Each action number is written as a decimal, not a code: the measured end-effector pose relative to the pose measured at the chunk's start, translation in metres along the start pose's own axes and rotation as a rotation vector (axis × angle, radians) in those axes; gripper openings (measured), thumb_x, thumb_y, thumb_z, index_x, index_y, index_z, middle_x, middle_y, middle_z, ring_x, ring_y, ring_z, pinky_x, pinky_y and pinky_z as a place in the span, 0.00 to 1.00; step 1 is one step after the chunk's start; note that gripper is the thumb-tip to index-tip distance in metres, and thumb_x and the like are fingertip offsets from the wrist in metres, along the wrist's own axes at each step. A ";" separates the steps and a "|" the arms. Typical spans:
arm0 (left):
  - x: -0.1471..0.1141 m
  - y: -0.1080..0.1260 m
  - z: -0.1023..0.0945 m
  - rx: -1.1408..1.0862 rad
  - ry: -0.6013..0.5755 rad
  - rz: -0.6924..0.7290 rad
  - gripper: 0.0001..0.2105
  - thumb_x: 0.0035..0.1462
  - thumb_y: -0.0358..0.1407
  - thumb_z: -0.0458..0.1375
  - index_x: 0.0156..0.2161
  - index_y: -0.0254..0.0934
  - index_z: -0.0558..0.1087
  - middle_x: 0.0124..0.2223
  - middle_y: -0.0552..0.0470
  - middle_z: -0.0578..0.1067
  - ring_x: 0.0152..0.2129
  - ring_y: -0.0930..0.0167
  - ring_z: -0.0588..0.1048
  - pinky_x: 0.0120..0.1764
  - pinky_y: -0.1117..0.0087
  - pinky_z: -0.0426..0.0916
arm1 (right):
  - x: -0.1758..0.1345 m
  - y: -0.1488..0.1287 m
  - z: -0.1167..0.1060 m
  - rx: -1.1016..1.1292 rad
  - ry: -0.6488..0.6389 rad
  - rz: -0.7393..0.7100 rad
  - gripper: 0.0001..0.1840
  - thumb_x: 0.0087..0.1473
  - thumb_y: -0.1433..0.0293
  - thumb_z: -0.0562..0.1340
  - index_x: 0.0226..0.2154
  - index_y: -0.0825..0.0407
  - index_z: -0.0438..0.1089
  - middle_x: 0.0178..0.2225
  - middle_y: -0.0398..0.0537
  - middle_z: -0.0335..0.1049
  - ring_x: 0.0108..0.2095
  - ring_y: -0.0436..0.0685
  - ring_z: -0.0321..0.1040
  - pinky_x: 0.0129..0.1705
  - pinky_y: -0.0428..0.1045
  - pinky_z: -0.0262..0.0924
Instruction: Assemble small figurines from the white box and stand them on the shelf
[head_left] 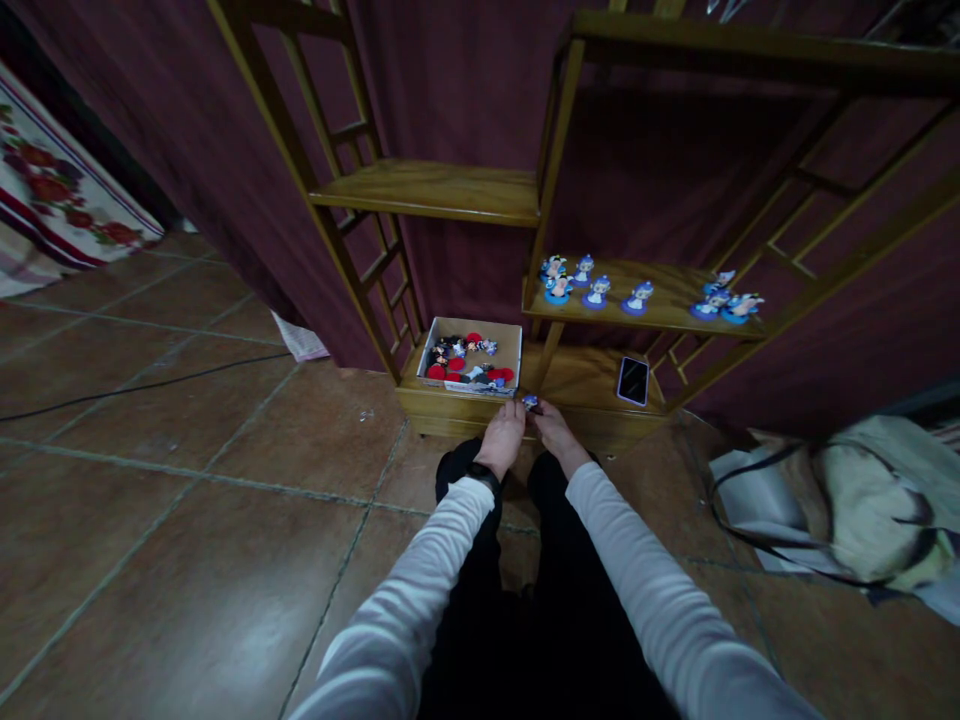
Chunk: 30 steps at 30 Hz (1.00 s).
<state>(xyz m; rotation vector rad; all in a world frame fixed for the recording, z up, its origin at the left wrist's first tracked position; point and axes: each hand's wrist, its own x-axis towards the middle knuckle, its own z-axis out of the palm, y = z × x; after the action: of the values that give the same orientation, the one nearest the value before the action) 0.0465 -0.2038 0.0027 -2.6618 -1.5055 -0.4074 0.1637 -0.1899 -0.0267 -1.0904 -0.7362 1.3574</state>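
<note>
Between my two hands, just in front of the low shelf's edge, is a small blue-and-purple figurine. My left hand has its fingers closed at the figurine's left side. From the right, my right hand pinches it too, and the fingertips partly cover it. A shallow cardboard box stands on the low shelf beyond my left hand. Inside lie red discs and several small loose figurines, many with dark parts.
Several figurines on round bases, one a purple-hatted figurine, stand on the middle shelf. A phone lies on the low shelf at right. Bags rest on the floor at right. A black cable crosses the tiles at left.
</note>
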 end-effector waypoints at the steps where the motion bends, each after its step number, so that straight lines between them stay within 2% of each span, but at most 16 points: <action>1: 0.000 0.000 0.000 0.006 0.010 -0.001 0.14 0.58 0.24 0.43 0.49 0.29 0.61 0.44 0.39 0.67 0.40 0.67 0.70 0.41 0.67 0.65 | 0.000 0.000 0.000 0.006 0.002 0.004 0.21 0.28 0.66 0.70 0.30 0.52 0.68 0.27 0.41 0.72 0.30 0.51 0.66 0.36 0.46 0.58; 8: -0.001 0.001 -0.002 -0.029 0.004 -0.038 0.17 0.59 0.27 0.44 0.53 0.27 0.58 0.44 0.36 0.68 0.39 0.64 0.70 0.41 0.65 0.64 | 0.000 -0.002 0.000 0.036 -0.014 0.012 0.20 0.29 0.67 0.70 0.30 0.52 0.69 0.28 0.42 0.72 0.32 0.52 0.67 0.38 0.47 0.59; 14: 0.000 -0.002 -0.003 -0.210 -0.035 -0.136 0.17 0.58 0.32 0.47 0.53 0.30 0.60 0.43 0.38 0.70 0.39 0.64 0.71 0.42 0.65 0.63 | 0.001 -0.001 -0.003 0.052 0.011 0.014 0.20 0.28 0.70 0.70 0.31 0.52 0.70 0.30 0.43 0.74 0.33 0.52 0.67 0.39 0.47 0.59; 17: 0.002 -0.006 -0.001 -0.332 -0.052 -0.186 0.18 0.58 0.34 0.48 0.53 0.32 0.60 0.45 0.38 0.70 0.39 0.65 0.72 0.40 0.68 0.64 | 0.002 0.000 -0.004 0.051 -0.034 0.014 0.18 0.29 0.70 0.69 0.30 0.52 0.71 0.31 0.44 0.74 0.34 0.53 0.68 0.39 0.47 0.59; 19: 0.004 -0.009 0.001 -0.404 -0.053 -0.210 0.17 0.58 0.34 0.49 0.52 0.32 0.62 0.45 0.38 0.71 0.39 0.65 0.72 0.40 0.69 0.64 | 0.003 0.001 -0.005 0.046 -0.050 0.020 0.16 0.30 0.69 0.69 0.29 0.52 0.72 0.31 0.45 0.74 0.35 0.53 0.69 0.39 0.48 0.59; 25: 0.011 -0.015 0.007 -0.564 -0.012 -0.285 0.14 0.54 0.34 0.53 0.47 0.34 0.69 0.42 0.41 0.73 0.38 0.66 0.72 0.42 0.69 0.64 | 0.004 0.004 -0.006 0.104 0.040 0.041 0.14 0.32 0.69 0.69 0.28 0.53 0.72 0.29 0.46 0.75 0.33 0.53 0.70 0.38 0.48 0.61; 30: 0.014 -0.020 0.010 -0.682 0.005 -0.319 0.12 0.51 0.33 0.57 0.42 0.33 0.73 0.38 0.43 0.75 0.35 0.68 0.73 0.40 0.69 0.65 | 0.002 0.004 -0.007 0.142 0.022 0.067 0.14 0.36 0.65 0.69 0.29 0.54 0.72 0.29 0.48 0.75 0.31 0.53 0.71 0.37 0.50 0.64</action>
<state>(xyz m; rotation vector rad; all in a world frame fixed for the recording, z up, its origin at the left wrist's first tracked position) 0.0386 -0.1802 -0.0045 -2.8417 -2.1020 -1.1263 0.1692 -0.1894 -0.0333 -1.0225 -0.5825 1.4299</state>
